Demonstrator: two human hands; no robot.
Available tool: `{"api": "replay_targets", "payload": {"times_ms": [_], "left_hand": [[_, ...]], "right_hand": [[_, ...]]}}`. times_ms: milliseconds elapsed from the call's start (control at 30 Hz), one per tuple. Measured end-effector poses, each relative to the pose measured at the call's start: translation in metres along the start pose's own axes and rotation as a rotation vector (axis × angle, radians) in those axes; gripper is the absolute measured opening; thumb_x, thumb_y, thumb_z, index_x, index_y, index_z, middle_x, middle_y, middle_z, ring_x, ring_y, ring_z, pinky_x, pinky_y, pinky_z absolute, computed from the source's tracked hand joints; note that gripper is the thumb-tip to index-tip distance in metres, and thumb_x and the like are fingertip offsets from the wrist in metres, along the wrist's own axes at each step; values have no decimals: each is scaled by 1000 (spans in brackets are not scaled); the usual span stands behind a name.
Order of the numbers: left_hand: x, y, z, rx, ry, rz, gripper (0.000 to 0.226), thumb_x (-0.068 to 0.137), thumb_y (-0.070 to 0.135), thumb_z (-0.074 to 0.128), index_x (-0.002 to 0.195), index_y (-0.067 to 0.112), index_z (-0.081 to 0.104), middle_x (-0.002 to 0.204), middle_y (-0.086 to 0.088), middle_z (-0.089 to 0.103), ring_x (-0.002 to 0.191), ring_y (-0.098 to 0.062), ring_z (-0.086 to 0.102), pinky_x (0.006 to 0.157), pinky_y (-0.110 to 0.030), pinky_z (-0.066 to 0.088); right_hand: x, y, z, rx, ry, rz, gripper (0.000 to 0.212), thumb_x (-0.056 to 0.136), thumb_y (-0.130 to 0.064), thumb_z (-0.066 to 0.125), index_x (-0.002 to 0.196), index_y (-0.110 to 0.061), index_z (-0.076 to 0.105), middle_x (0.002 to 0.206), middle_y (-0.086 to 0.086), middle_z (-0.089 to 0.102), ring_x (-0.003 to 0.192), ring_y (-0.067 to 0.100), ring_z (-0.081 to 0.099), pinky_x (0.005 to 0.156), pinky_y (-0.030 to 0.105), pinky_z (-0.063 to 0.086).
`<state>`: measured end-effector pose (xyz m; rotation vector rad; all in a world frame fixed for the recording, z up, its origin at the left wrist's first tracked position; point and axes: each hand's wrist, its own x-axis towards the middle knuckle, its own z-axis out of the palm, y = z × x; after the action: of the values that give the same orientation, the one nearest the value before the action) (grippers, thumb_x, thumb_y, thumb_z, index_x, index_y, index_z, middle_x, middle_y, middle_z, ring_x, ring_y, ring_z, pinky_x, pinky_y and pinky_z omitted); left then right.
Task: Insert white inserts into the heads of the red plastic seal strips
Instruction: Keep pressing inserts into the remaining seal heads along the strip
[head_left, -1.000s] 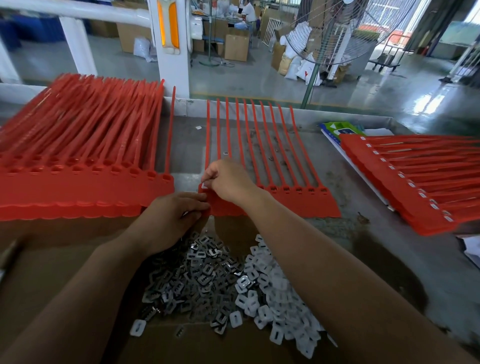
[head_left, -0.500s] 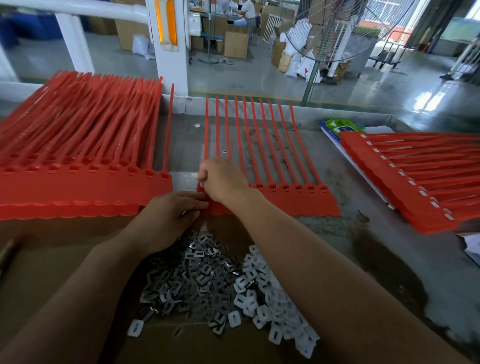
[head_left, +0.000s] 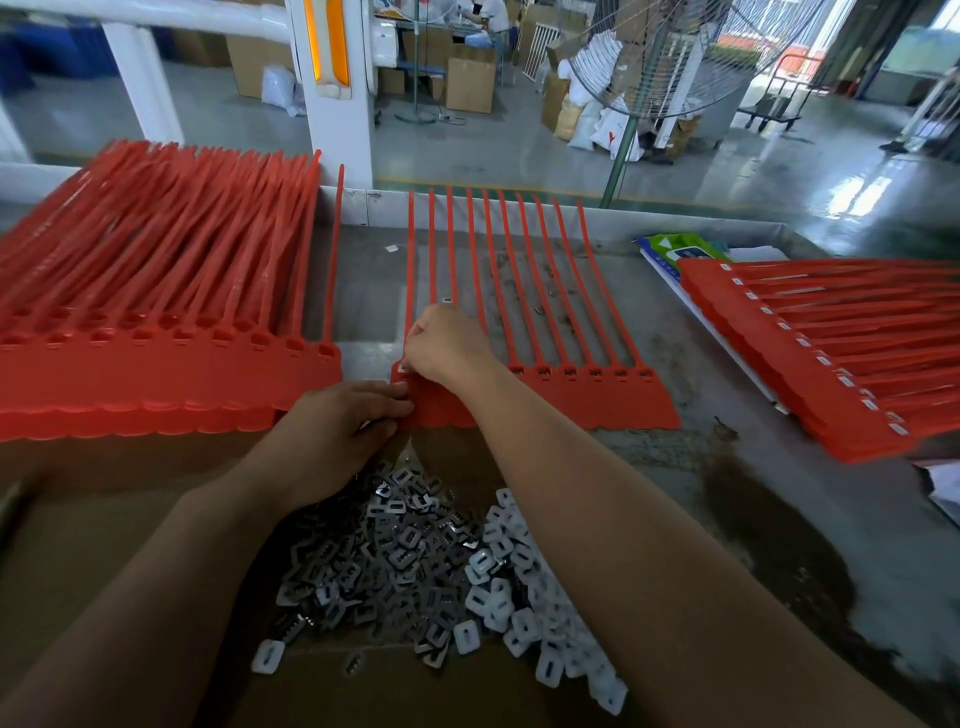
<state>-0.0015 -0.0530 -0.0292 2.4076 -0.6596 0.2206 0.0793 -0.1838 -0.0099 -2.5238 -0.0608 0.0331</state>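
Both hands have hardly moved: your left hand (head_left: 343, 431) fingers pinch the red seal strips (head_left: 597, 402) at their corner, and your right hand (head_left: 447, 345) fingers stay curled on the leftmost head.

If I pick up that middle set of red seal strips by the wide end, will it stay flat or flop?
Probably flops: the middle strip set has long thin tails joined only at the wide band, so they would likely droop and splay. It looks light, being thin flat plastic. Pushed, it may well slide as one piece on the table.
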Motion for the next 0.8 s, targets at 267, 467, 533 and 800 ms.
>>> {"api": "replay_targets", "payload": {"times_ms": [267, 467, 533, 800], "left_hand": [[-1, 1, -2, -1, -6, -2, 30, 88, 6, 54, 116, 12, 61, 131, 2, 52, 116, 1, 39, 98, -8, 22], [0, -3, -1, 1, -9, 4, 30, 87, 5, 55, 115, 13, 62, 128, 6, 53, 117, 0, 41, 89, 7, 17], [0, -5, 0, -2, -10, 2, 29, 86, 4, 56, 113, 12, 64, 127, 5, 54, 116, -1, 43, 87, 9, 17], [2, -8, 1, 12, -23, -7, 30, 87, 7, 56, 115, 15, 63, 129, 6, 53, 115, 4, 39, 93, -1, 19]], "right_hand": [[-1, 2, 5, -3, 29, -7, 18, 86, -18, 60, 99, -7, 64, 100, 6, 63, 88, 19, 59, 78, 32, 50], [-15, 6, -8, 39, -30, -121, 9, 87, -16, 60, 93, -10, 64, 99, 5, 64, 80, 10, 51, 57, 17, 34], [-22, 5, -20, 109, -118, -123, 8, 86, -15, 62, 93, -12, 64, 101, 3, 65, 83, 9, 52, 64, 19, 38], [-72, 18, -71, 54, -224, -218, 5, 86, -20, 63, 84, -16, 65, 78, -13, 62, 72, -1, 58, 73, 18, 48]]}}
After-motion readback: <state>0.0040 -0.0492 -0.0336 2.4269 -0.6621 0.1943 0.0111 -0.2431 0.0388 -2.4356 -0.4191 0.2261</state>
